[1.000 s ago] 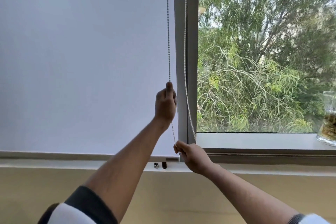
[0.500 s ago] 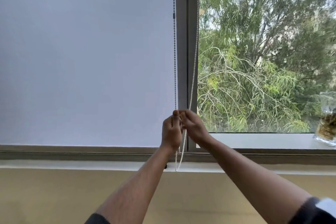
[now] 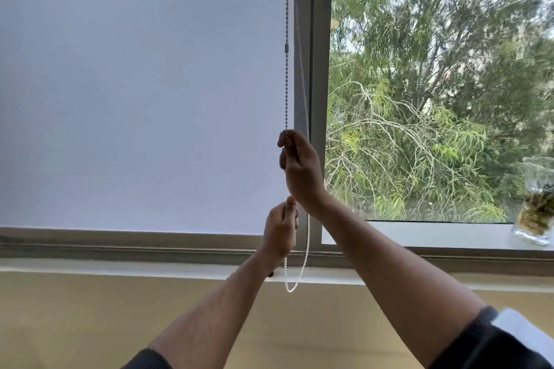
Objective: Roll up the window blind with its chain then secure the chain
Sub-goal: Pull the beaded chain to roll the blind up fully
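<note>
I am pinching the chain [image 3: 287, 90] at frame centre, right hand [image 3: 301, 168] above, left hand [image 3: 280, 231] below. Being light, limp and beaded, it is gripping best between fingertips.

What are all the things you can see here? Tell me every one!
window blind: one, pale white-grey, covering the left pane almost down to the frame
bead chain: one loop, white, hanging along the blind's right edge, its bottom loop dangling below the sill
chain connector: one, dark grey, high on the left strand
window frame: one, grey, upright bar between the panes
window sill: one, white, under the right pane
glass jar: one, clear with brownish plant matter inside, far right on the sill
trees: several, green, outside the right pane
wall: one, beige, below the window
left hand: one, lower down, gripping the chain
right hand: one, higher up, pinching the chain
</note>
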Demonstrator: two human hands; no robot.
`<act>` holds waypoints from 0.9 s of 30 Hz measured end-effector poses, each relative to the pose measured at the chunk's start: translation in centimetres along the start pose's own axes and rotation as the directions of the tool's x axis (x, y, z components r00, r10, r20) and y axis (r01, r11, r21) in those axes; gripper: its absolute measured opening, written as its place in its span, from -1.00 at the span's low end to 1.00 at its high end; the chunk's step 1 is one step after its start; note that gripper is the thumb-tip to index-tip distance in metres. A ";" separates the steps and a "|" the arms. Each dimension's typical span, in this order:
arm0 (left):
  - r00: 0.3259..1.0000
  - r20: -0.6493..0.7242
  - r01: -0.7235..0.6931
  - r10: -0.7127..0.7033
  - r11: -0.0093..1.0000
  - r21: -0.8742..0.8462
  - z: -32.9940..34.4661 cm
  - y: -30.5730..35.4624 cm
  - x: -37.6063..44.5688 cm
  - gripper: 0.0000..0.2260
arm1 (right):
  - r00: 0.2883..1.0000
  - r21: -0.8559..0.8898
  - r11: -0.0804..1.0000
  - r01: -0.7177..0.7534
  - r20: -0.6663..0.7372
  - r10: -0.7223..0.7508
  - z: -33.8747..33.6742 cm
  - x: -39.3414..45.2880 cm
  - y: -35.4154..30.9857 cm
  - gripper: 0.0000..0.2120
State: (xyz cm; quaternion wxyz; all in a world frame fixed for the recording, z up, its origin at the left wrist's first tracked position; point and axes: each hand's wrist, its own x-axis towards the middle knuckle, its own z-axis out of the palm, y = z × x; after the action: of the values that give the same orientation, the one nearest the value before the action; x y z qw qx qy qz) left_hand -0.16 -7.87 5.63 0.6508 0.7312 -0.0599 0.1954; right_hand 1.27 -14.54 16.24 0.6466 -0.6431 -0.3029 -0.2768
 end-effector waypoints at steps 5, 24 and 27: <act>0.998 0.004 0.068 -0.068 0.995 -0.072 -2.1 0.4 0.7 -0.57 | 0.998 -0.128 0.990 0.057 0.046 -0.051 -0.7 -2.2 1.8 -0.83; 0.981 -0.085 -0.193 0.175 0.923 -0.332 -1.5 14.8 5.8 -0.51 | 0.960 -0.311 0.945 -0.096 0.222 0.170 -0.8 -9.8 9.2 -0.83; 0.982 -0.098 -0.186 0.162 0.925 -0.331 -0.9 13.6 5.1 -0.52 | 0.915 -0.339 0.920 -0.195 0.274 0.295 -1.3 -9.6 9.6 -0.80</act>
State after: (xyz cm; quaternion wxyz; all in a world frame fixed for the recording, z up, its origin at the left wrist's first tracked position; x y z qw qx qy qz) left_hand -0.35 -8.15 20.17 0.7487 0.5929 -0.1349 0.2640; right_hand 2.12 -15.94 2.74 0.5119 -0.8043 -0.2735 -0.1279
